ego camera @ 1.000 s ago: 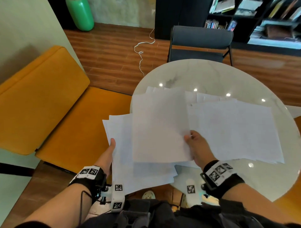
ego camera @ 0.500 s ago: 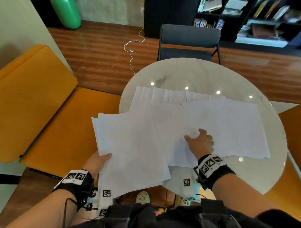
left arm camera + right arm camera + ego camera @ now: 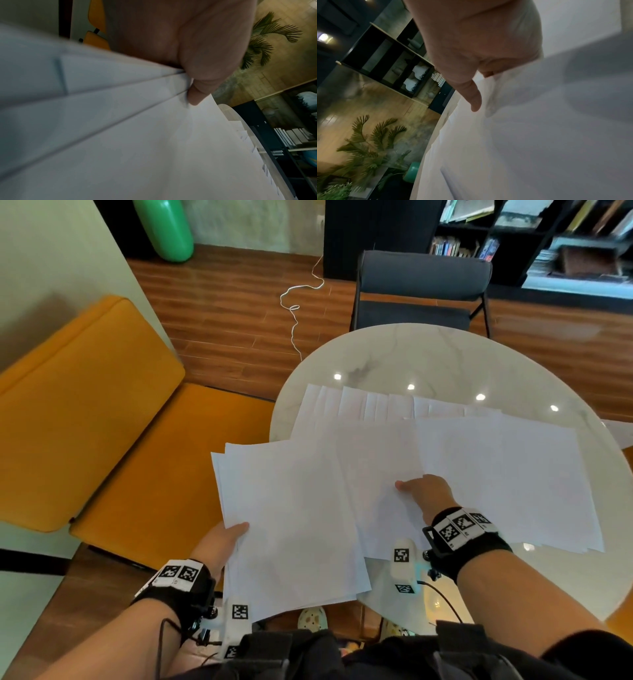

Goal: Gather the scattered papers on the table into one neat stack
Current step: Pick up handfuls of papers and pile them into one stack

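White papers (image 3: 496, 474) lie fanned and overlapping across the round marble table (image 3: 428, 354). My left hand (image 3: 222, 542) grips a gathered stack of sheets (image 3: 291, 525) at its near left edge, thumb on top. The stack juts out over the table's left rim. In the left wrist view the thumb (image 3: 197, 67) pinches the layered stack (image 3: 154, 148). My right hand (image 3: 424, 494) rests on the spread papers, thumb pointing left, its fingers hidden under a sheet. In the right wrist view the hand (image 3: 471, 54) pinches that sheet (image 3: 539, 135), fingers showing faintly through it.
An orange bench (image 3: 102, 440) stands left of the table and a dark chair (image 3: 421, 289) behind it. A white cable (image 3: 294, 302) trails on the wooden floor. One sheet (image 3: 616, 433) pokes past the table's right rim. Bookshelves (image 3: 548, 234) fill the back.
The sheet my right hand carried now lies on the left hand's stack. The right hand moved right onto the spread papers and took hold of another sheet. The stack shifted slightly left.
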`<state>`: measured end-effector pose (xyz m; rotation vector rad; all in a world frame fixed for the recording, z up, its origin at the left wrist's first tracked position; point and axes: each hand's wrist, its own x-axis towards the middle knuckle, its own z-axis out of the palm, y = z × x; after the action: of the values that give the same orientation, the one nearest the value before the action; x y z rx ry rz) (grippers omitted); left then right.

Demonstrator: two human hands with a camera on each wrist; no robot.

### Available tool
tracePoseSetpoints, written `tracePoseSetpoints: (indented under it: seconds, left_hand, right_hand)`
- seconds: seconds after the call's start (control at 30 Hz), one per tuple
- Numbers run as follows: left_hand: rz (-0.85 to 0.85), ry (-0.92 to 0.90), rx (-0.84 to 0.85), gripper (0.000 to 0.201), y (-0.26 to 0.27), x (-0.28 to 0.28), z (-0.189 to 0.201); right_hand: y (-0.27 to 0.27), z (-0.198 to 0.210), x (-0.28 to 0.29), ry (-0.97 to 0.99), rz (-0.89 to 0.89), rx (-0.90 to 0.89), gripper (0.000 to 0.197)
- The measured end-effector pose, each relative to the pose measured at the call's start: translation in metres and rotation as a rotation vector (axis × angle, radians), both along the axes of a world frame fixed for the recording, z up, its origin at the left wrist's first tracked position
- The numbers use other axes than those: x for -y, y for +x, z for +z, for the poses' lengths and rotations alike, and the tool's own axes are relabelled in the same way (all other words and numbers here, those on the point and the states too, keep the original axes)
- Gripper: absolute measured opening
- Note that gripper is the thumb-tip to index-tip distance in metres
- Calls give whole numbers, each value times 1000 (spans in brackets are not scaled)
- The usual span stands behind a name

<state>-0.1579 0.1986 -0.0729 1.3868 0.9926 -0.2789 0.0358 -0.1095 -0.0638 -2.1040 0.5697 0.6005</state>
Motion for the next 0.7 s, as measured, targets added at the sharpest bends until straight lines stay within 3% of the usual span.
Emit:
tracePoseSetpoints:
  seconds: [0.1, 0.2, 0.37, 0.47, 0.53, 0.6, 0.67, 0.7]
  left_hand:
    - [-50, -30, 27, 45, -2, 0, 1]
    - [-53, -60, 49, 47, 2, 4, 2]
    - [-50, -128, 63, 40, 20, 11, 10]
    - [-66, -166, 58, 40, 32, 19, 16]
    - [-65, -191, 41, 38, 41, 28, 19]
    - [-68, -207, 36, 35, 50, 41, 21]
    - [-86, -209, 34, 33, 58, 56, 23]
    - [-89, -209, 31, 33, 62, 61, 23]
  right_hand:
    - [-5, 1, 0, -70, 125, 58, 35]
    - [-3, 9, 12, -18, -3, 234, 27]
    - [13, 41, 49, 113, -368, 444, 33]
    - [22, 59, 76, 237, -487, 480, 40]
    - [28, 67, 85, 420, -546, 400, 47]
    - [24, 67, 91, 454, -478, 324, 36]
    - [14, 63, 89, 297, -260, 354, 26]
    - [11, 59, 84, 338, -229, 329, 23]
